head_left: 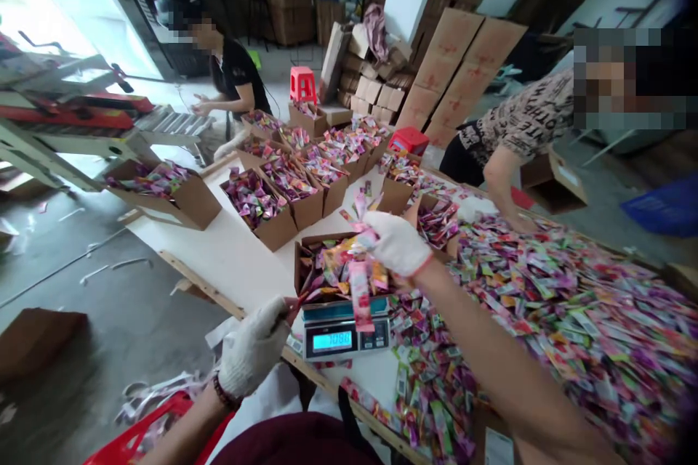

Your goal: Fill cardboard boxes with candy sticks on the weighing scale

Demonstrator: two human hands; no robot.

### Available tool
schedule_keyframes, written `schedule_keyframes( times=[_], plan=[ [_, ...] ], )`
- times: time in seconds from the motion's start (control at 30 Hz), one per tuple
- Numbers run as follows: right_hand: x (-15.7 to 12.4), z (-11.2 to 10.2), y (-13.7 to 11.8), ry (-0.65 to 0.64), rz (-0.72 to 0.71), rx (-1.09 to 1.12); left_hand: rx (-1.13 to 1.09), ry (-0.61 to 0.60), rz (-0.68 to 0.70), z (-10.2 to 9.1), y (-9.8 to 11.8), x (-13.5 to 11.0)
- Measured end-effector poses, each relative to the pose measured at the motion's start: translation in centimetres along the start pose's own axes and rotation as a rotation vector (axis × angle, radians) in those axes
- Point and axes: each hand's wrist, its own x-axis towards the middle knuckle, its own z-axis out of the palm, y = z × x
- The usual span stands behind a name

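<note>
My right hand (397, 243), in a white glove, is closed on several small pink candy packets (360, 294) above the front of an open carton. One packet hangs down in front of the scale's panel. The carton (299, 269) holds purple, pink and yellow packets and stands on a digital scale (347, 338) with a lit blue display. Beside the carton's front left corner, my left hand (254, 345), also gloved, has its fingers curled together. A thin reddish thing, apparently a packet (297, 307), sticks out from its fingertips.
Loose packets (545, 305) heap over the table's right side. Filled cartons (278, 232) stand behind the scale, another (201, 203) at left. A co-worker (523, 116) reaches into the heap; another person (240, 73) is at back left. A red basket (158, 429) is below my left arm.
</note>
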Motion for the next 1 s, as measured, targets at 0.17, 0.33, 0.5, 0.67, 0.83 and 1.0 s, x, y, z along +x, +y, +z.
schedule_keyframes(
  times=[0.17,0.33,0.5,0.67,0.83,1.0],
  plan=[
    [1.1,6.1,-0.1,0.031,-0.069,-0.277,0.319,-0.148,0.330,0.4,4.0,2.5],
    [-1.3,6.6,1.5,-0.304,-0.325,-0.340,0.542,-0.434,0.319,2.4,6.9,6.9],
    [-0.3,10.0,0.9,-0.447,-0.304,-0.287,0.439,-0.472,0.120,2.7,6.0,9.4],
    [1.1,8.2,0.8,-0.510,-0.287,-0.133,0.328,-0.308,0.243,1.2,6.2,9.1],
    [-0.8,1.7,1.9,-0.523,-0.207,0.276,0.191,-0.069,0.331,-1.5,5.2,7.0],
    [-7.5,-1.5,5.5,-0.001,0.105,0.730,0.182,0.082,0.185,-3.6,2.5,3.4]
  ],
)
